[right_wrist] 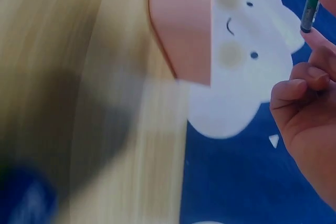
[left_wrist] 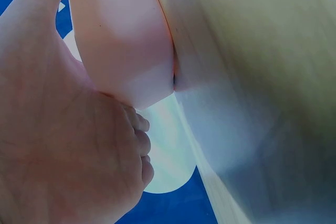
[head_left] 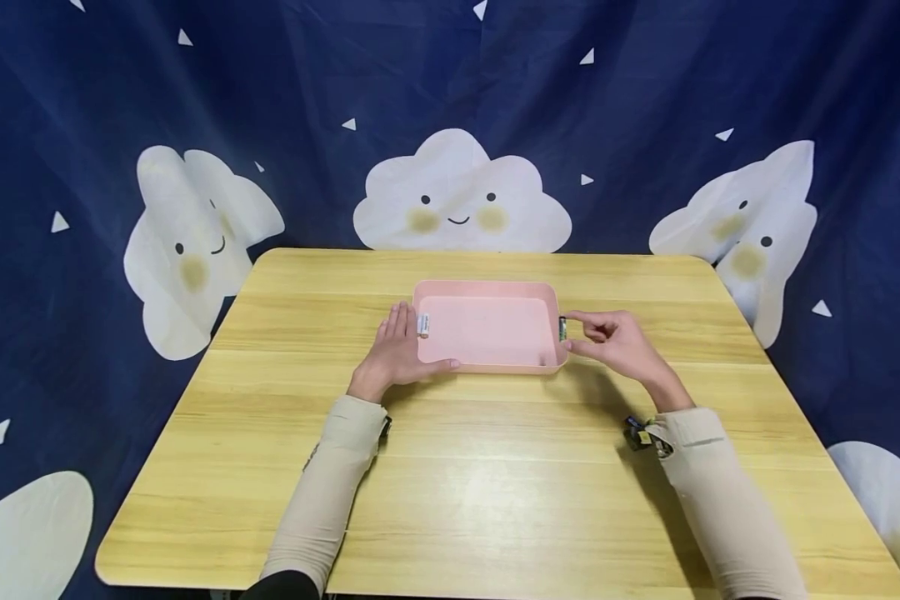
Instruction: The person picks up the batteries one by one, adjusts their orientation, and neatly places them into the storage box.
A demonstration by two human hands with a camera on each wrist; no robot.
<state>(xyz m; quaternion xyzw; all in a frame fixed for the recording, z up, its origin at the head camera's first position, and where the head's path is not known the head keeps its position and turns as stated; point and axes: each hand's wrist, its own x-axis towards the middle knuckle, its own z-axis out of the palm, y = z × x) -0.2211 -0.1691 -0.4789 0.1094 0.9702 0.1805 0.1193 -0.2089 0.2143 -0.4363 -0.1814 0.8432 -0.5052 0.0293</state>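
Observation:
A shallow pink tray [head_left: 487, 367] with upright walls sits on the wooden table. My left hand [head_left: 397, 350] rests against its left end, fingers straight along the side and thumb at the front wall. In the left wrist view, the palm [left_wrist: 68, 150] is beside the tray wall [left_wrist: 126, 35]. At the tray's right end, my right hand [head_left: 618, 342] pinches a small green and dark battery [head_left: 562, 328] by its two ends between thumb and forefinger. The right wrist view shows this battery [right_wrist: 310, 11] upright. A small white printed piece [head_left: 423, 325] lies by the tray's left wall; its kind is unclear.
The light wooden table [head_left: 450, 500] reaches back to a dark blue curtain [head_left: 450, 67] with white clouds. A small dark spot [head_left: 543, 361] shows in the tray's front right corner. A dark device [head_left: 636, 433] is strapped at the right wrist.

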